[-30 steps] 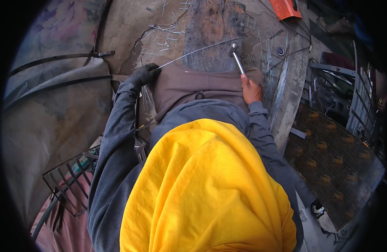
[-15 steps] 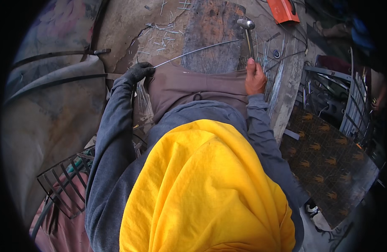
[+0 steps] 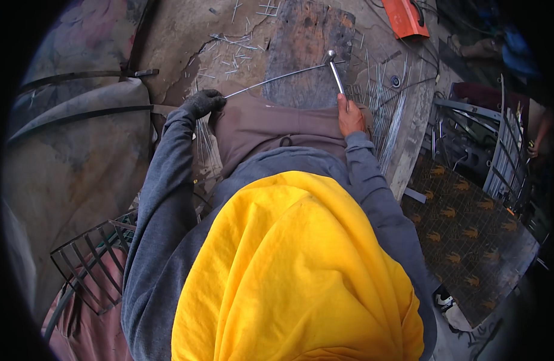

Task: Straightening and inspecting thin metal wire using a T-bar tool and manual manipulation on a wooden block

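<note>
A thin metal rod (image 3: 277,79) runs across above my lap, slightly bowed, its near end in my left hand (image 3: 203,103). That hand wears a dark glove and is closed round the rod. My bare right hand (image 3: 351,117) grips the handle of a hammer (image 3: 336,77). The shiny hammer head is at the rod's far end, over the right part of a worn wooden board (image 3: 307,45); whether the two touch I cannot tell. The board lies flat on the ground in front of me.
Short cut rods (image 3: 233,48) lie scattered left of the board. Long thin rods (image 3: 385,114) are bundled on the right. An orange metal piece (image 3: 404,18) sits at the far right. A patterned panel (image 3: 463,234) and a barred metal frame (image 3: 87,265) flank me. Another person's hand (image 3: 533,148) shows at far right.
The hammer in my right hand has swung left and down to the rod's far end. My left hand has shifted only slightly, still holding the rod.
</note>
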Available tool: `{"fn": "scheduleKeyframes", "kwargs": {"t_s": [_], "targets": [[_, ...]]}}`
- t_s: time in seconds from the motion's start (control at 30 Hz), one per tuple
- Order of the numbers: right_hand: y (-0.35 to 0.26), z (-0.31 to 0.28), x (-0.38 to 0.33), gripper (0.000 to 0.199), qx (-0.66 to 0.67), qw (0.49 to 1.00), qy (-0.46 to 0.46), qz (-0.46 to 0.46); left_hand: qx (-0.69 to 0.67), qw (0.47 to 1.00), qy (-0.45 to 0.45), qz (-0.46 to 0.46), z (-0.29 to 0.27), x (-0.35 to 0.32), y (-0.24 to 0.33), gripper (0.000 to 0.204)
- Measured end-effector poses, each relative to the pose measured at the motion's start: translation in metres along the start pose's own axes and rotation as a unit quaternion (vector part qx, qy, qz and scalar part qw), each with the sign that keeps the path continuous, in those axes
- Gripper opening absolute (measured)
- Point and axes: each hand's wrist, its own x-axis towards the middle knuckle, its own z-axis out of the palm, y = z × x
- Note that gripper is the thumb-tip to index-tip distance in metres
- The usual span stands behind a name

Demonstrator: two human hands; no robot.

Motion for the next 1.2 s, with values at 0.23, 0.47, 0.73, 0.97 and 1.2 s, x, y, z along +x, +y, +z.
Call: {"fn": "scheduleKeyframes", "kwargs": {"t_s": [0.23,0.47,0.73,0.97,1.2], "targets": [[-0.025,-0.015,-0.002,0.07,0.03,0.999,-0.004,0.03,-0.03,0.999,0.013,0.013,0.002,0.001,-0.009,0.031],[0.0,-0.006,0.014,0.067,-0.04,0.998,-0.016,0.045,0.006,1.0,0.029,0.01,0.004,-0.007,0.002,0.026],[0.007,-0.002,0.011,0.072,-0.04,0.997,-0.033,0.06,0.038,0.998,0.04,0.017,0.003,-0.005,-0.002,0.034],[0.009,-0.01,-0.025,0.068,0.036,0.997,-0.02,0.062,0.039,0.998,0.043,0.019,0.004,-0.011,0.018,0.028],[-0.027,-0.008,-0.024,0.063,0.131,0.991,0.031,-0.022,0.089,0.995,0.018,0.041,0.002,-0.008,0.023,0.034]]}}
